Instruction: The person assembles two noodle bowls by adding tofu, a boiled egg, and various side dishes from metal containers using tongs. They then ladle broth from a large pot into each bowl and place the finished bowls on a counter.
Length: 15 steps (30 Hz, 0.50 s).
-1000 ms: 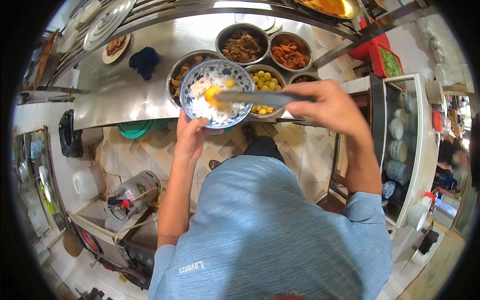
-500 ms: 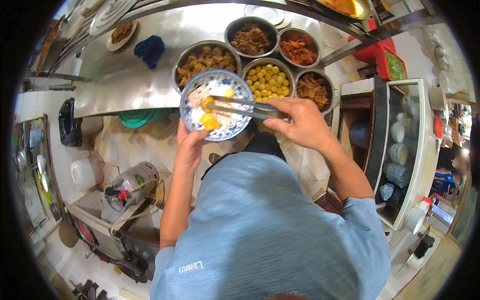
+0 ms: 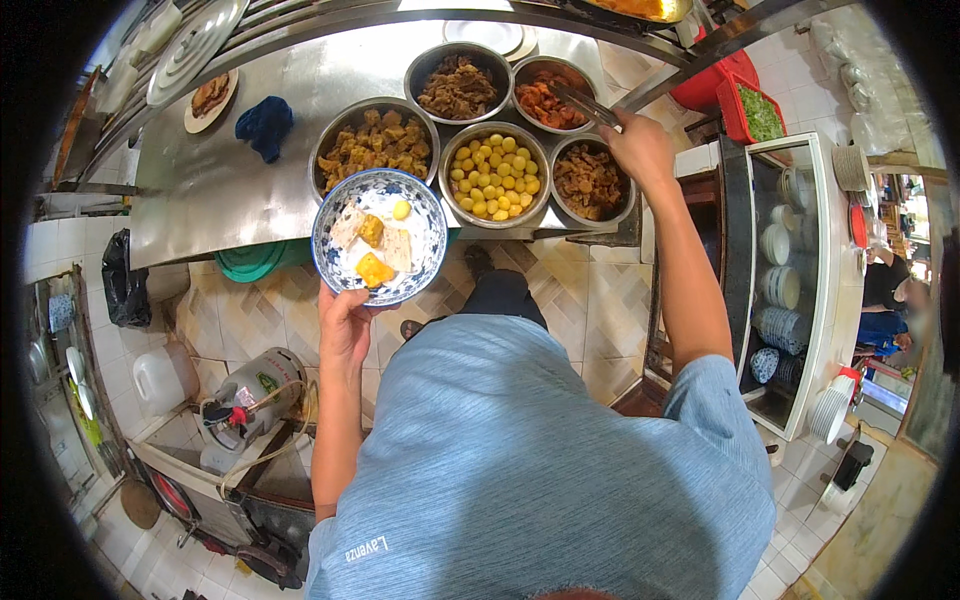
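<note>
My left hand grips the near rim of a blue-and-white patterned bowl, thumb over the edge. Inside lie two yellow-orange chunks, pale slices and one small yellow egg. My right hand is closed around metal tongs, whose tips reach over a steel pot of orange-red food. Nearer me stand a pot of small yellow eggs and a pot of brown meat pieces. To the left are pots of yellow-brown chunks and shredded brown meat.
The pots stand on a steel counter with a dark blue cloth and a plate of food. A metal shelf rail crosses above. A glass-fronted dish cabinet is at right, a gas cylinder at lower left.
My right hand has carried the tongs from the bowl to the far right, over the orange-red food. The bowl has shifted slightly left and nearer me in view.
</note>
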Each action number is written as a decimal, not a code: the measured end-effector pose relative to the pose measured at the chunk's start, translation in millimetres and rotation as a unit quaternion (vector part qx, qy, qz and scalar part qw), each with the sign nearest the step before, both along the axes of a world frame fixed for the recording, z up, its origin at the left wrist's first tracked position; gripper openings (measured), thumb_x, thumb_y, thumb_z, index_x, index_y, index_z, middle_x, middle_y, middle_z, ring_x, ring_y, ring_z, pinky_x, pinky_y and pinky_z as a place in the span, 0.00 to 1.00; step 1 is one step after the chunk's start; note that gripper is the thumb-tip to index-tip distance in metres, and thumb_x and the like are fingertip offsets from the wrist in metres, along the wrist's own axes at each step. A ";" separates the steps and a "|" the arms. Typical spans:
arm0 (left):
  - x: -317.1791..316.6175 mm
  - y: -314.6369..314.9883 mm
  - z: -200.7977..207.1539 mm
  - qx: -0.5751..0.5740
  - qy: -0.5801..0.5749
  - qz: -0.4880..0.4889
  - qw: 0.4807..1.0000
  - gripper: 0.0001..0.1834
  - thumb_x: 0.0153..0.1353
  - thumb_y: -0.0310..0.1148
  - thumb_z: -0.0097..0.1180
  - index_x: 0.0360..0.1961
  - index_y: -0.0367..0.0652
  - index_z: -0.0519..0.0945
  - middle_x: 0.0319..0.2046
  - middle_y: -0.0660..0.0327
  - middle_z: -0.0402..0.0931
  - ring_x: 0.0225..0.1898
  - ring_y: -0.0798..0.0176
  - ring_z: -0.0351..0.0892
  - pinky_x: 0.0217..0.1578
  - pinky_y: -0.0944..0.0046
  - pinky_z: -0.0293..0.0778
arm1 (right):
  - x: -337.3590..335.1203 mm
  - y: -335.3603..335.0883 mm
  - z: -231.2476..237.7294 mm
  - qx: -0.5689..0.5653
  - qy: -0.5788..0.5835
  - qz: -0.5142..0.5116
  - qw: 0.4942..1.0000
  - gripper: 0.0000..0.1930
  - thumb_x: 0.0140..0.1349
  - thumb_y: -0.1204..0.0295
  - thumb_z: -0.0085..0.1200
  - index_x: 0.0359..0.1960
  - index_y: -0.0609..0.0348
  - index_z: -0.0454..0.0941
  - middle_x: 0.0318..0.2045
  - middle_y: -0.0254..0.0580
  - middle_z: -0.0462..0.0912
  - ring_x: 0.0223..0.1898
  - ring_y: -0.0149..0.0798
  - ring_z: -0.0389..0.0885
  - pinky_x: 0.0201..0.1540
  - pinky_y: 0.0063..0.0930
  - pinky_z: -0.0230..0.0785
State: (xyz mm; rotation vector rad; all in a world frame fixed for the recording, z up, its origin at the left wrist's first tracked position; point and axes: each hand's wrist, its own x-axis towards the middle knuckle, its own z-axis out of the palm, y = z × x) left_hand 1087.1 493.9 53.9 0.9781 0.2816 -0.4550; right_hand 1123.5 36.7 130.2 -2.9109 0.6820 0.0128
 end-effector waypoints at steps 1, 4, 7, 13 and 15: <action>-0.9 -0.4 0.2 0.000 -0.003 0.002 1.000 0.41 0.52 0.23 0.56 0.70 0.38 0.62 0.59 0.46 0.76 0.50 0.46 0.86 0.38 0.45 0.91 | 6.4 -10.3 -12.8 -0.019 0.014 0.001 1.000 0.24 0.63 0.55 0.59 0.57 0.51 0.83 0.46 0.56 0.87 0.49 0.56 0.86 0.51 0.50 0.77; -4.6 -0.5 0.3 -0.001 -0.005 -0.006 1.000 0.40 0.52 0.23 0.57 0.70 0.38 0.62 0.59 0.47 0.76 0.50 0.47 0.86 0.37 0.46 0.91 | 17.3 -26.4 -45.6 -0.039 0.033 0.013 0.999 0.22 0.64 0.56 0.56 0.57 0.50 0.83 0.45 0.54 0.87 0.49 0.56 0.86 0.51 0.49 0.78; -8.5 -0.4 -0.6 0.004 -0.005 -0.009 1.000 0.40 0.51 0.23 0.58 0.69 0.38 0.63 0.58 0.48 0.77 0.49 0.48 0.86 0.37 0.47 0.90 | 28.6 -28.8 -65.0 -0.043 0.022 0.028 0.998 0.24 0.63 0.53 0.58 0.57 0.49 0.83 0.47 0.54 0.87 0.51 0.56 0.85 0.52 0.49 0.78; -15.8 -2.7 -1.1 0.029 0.010 -0.006 1.000 0.41 0.50 0.24 0.59 0.69 0.38 0.64 0.59 0.49 0.76 0.51 0.49 0.85 0.42 0.48 0.89 | 59.7 -42.1 -74.8 -0.021 0.072 0.060 0.995 0.20 0.62 0.58 0.55 0.55 0.44 0.85 0.50 0.52 0.86 0.52 0.56 0.85 0.54 0.49 0.78; -17.7 -4.3 0.1 0.037 0.016 -0.005 0.999 0.42 0.50 0.24 0.59 0.70 0.38 0.64 0.60 0.49 0.76 0.53 0.49 0.84 0.44 0.47 0.88 | 59.4 -54.5 -75.4 -0.002 0.058 0.063 0.996 0.21 0.61 0.54 0.57 0.54 0.43 0.86 0.51 0.51 0.86 0.53 0.55 0.84 0.55 0.48 0.78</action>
